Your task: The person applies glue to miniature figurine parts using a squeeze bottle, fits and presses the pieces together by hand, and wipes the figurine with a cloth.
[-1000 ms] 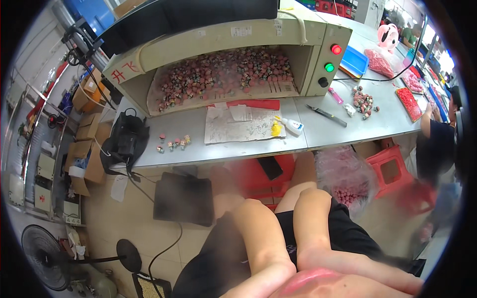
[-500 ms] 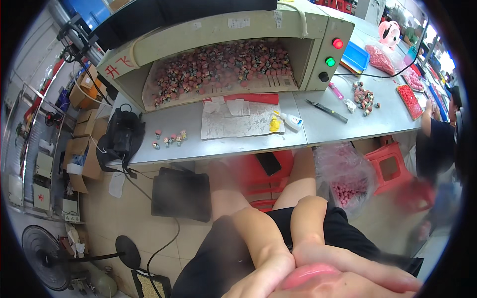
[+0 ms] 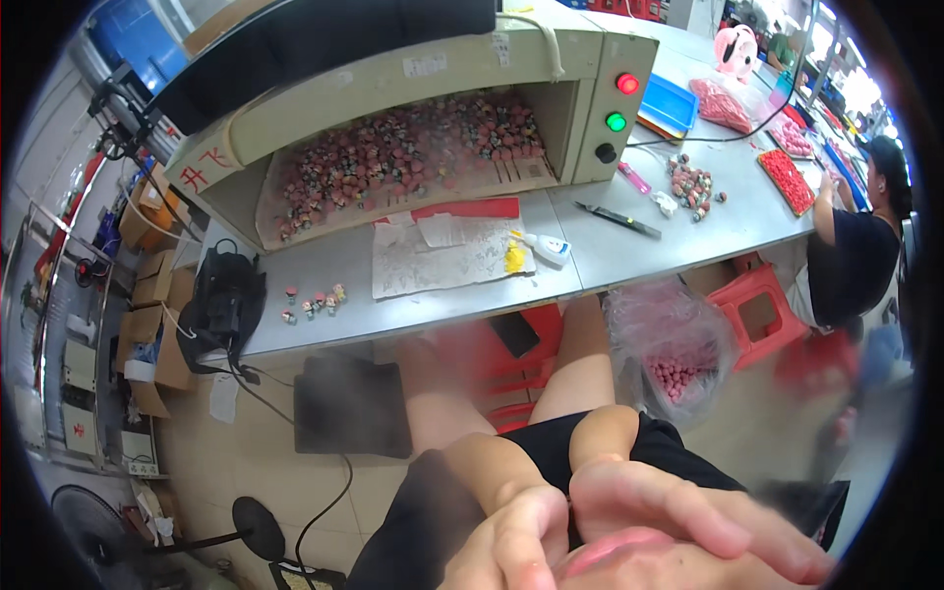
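Both my hands are raised close to the camera at the lower edge, away from the bench. My left hand [image 3: 519, 539] holds nothing that I can see, its fingers loosely bent and partly cut off. Fingers stretched out, my right hand [image 3: 659, 500] is open and bare. On the bench ahead lies a stained board [image 3: 433, 270] with a white glue bottle [image 3: 549, 249] at its right end and a smear of yellow beside the nozzle. A craft knife [image 3: 619, 219] rests further right. Several small pink-topped figurines [image 3: 315, 303] stand left of the board.
A box-shaped machine [image 3: 580, 108] full of figurines [image 3: 393, 157] stands at the back. More figurines [image 3: 691, 185] lie at right. A phone [image 3: 514, 335] rests on a red stool [image 3: 541, 364]. Beside my leg is a plastic bag [image 3: 639, 324] of pink balls; a co-worker [image 3: 855, 236] sits at far right.
The whole view has shifted, so the bench sits further left and the co-worker shows more fully. My hands have turned slightly, and the right fingers have lifted and opened out.
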